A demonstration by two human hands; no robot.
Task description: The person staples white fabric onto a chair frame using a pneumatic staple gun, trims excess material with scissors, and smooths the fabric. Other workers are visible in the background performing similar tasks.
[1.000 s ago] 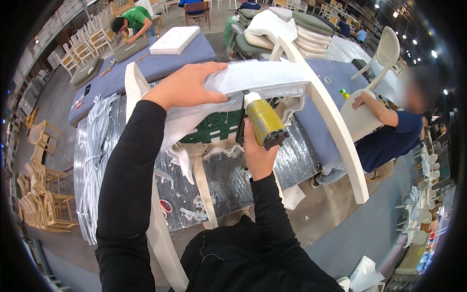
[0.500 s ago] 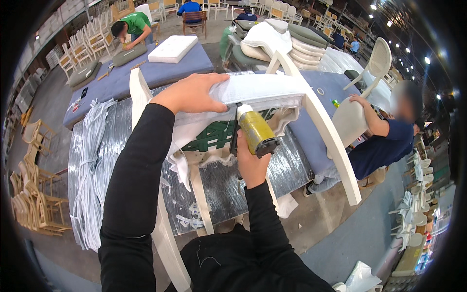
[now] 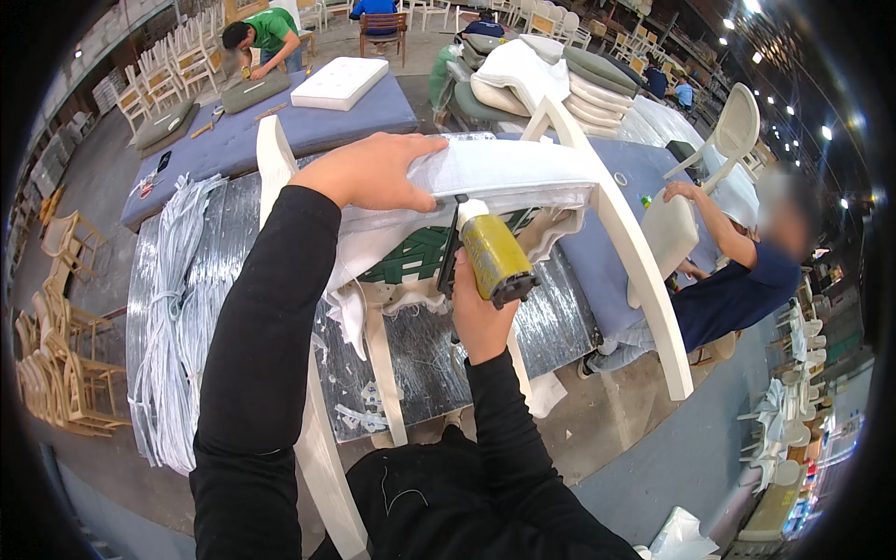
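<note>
1. Fingers (image 3: 411,154) of the left hand (image 3: 373,173) lay together and flat, pressed down on the white fabric (image 3: 504,168) stretched over the seat of an upturned white chair (image 3: 644,271); the thumb gripped the fabric's near fold.
2. Right hand (image 3: 481,317) was clamped around the grip of a yellow-green pneumatic stapler (image 3: 493,257), fingers wrapped shut on it.
3. Stapler nose pointed up and touched the underside edge of the fabric-covered seat, just right of the left hand.
4. Chair rested upside down on the near edge of a table (image 3: 233,271) covered with shiny silver sheeting; its white legs (image 3: 373,364) reached toward the person and to the right.
5. Green webbing (image 3: 415,257) showed under the seat, with loose white fabric hanging beside it.
6. Bundle of white cord (image 3: 177,308) lay along the left side of the table.
7. Blue padded mat (image 3: 280,131) covered the far part of the table, carrying a white tufted cushion (image 3: 341,82) and grey cushions (image 3: 252,91).
8. Co-worker in a green shirt (image 3: 271,33) bent over the far left corner; another in a dark blue shirt (image 3: 737,289) sat off the right edge, a hand on a white chair back (image 3: 667,233).
</note>
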